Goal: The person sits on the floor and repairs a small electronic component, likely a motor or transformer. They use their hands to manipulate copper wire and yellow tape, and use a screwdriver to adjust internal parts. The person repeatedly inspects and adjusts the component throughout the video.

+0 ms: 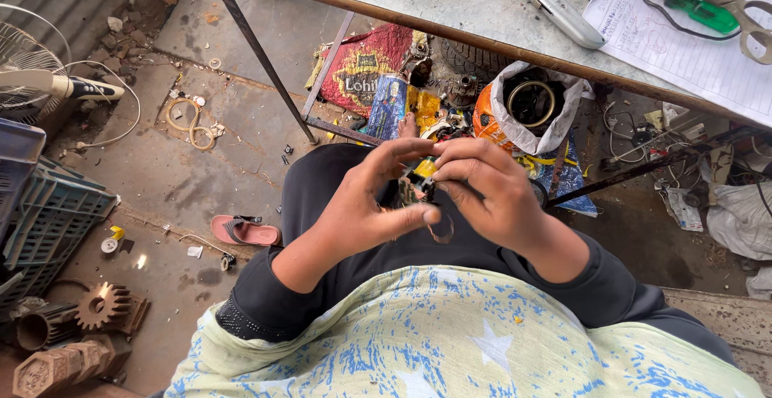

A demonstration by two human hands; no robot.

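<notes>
Both hands meet over the lap, below the table (pixel 450 12) edge: left hand (pixel 362 205) and right hand (pixel 490 193) pinch closed on one small dark part (pixel 416 185) with a yellow bit, held between their fingertips. A thin ring (pixel 441 229) hangs just under the part; which fingers hold it, cannot tell. A pink sandal (pixel 245 230) lies on the floor left of the hands.
</notes>
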